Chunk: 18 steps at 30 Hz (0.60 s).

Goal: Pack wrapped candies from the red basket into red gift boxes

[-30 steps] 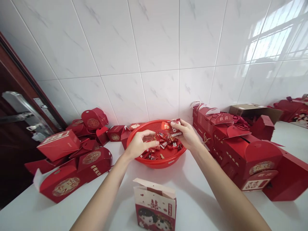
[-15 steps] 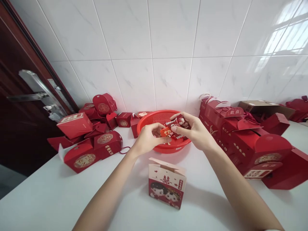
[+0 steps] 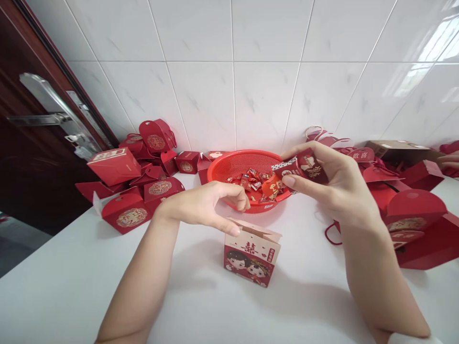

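In the head view my right hand (image 3: 340,186) is closed on wrapped sweets (image 3: 304,167), dark red ones with a dotted edge and an orange one. They are pinched between thumb and fingers, above the right rim of a red plastic basket (image 3: 224,162). More red wrapped sweets (image 3: 253,180) lie in that basket. My left hand (image 3: 210,203) holds nothing; its thumb and fingers are apart, the thumb at the top left edge of a small paper box (image 3: 251,255). The box stands upright with its top open, cream above and red below, with two cartoon faces. Whether the thumb touches it I cannot tell.
Red gift boxes (image 3: 131,210) are heaped at the left beside a dark door (image 3: 32,157). More red boxes (image 3: 412,210) and a brown carton (image 3: 398,150) stand at the right. What looks like another person's hand (image 3: 450,161) shows at the right edge. A tiled wall rises behind.
My right hand has lifted the sweets from the basket and moved right. My left hand has come out of the basket, opened, and moved towards the paper box. The view has shifted slightly.
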Each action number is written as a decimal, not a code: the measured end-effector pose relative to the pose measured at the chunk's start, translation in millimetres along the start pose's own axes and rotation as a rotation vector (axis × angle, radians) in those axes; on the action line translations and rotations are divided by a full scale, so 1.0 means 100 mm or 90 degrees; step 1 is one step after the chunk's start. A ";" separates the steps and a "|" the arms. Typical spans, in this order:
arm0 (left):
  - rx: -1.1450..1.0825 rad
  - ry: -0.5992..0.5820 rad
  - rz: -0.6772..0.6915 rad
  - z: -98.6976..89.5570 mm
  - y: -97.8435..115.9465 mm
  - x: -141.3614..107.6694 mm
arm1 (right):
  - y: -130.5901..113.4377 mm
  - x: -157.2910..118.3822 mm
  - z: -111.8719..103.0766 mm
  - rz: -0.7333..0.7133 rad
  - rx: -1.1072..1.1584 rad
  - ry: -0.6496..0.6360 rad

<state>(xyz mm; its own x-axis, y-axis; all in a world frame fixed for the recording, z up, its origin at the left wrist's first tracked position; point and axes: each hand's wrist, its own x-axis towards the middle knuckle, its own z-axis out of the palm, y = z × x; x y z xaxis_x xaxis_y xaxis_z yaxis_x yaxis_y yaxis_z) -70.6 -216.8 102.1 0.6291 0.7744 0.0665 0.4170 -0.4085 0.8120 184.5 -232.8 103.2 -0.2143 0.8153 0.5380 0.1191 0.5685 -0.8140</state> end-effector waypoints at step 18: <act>0.155 -0.034 0.006 0.07 -0.23 0.19 | 0.14 0.04 0.20 -0.102 -0.148 -0.096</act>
<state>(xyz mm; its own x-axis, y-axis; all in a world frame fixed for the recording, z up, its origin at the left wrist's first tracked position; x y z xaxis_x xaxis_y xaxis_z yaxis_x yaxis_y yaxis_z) -63.2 -196.0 80.5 0.6650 0.7459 0.0377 0.5520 -0.5249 0.6478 165.6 -224.2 89.6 -0.3879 0.6981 0.6019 0.2868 0.7120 -0.6409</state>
